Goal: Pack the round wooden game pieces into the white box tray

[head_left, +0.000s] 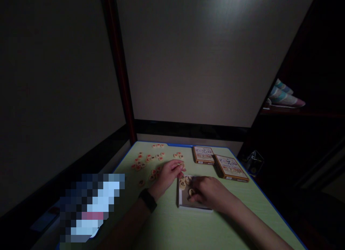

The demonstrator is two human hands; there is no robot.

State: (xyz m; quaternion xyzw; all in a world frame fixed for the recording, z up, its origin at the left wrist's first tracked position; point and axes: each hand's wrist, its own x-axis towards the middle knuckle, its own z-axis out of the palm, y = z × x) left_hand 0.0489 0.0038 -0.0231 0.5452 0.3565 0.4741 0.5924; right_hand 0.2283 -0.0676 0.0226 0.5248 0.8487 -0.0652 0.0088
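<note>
My left hand [169, 174], wearing a dark watch [148, 200], pinches a round wooden Chinese chess piece [182, 166] just above the far left corner of a shallow open box [185, 201]. Several pieces [182, 184] are gathered at that corner inside the box. Over the box's right side, my right hand [209, 193] is curled, with its thumb and fingertips closed about another chess piece [191, 192]. Part of the box and the inner fingers are hidden by this hand.
Loose pieces with red or dark characters [147, 158] lie on the green table [161, 221], left and behind. Two printed boxes [203, 155] [231, 167] lie at the back right. A blurred bright object [98, 207] is at the left edge. A wall [188, 63] stands behind.
</note>
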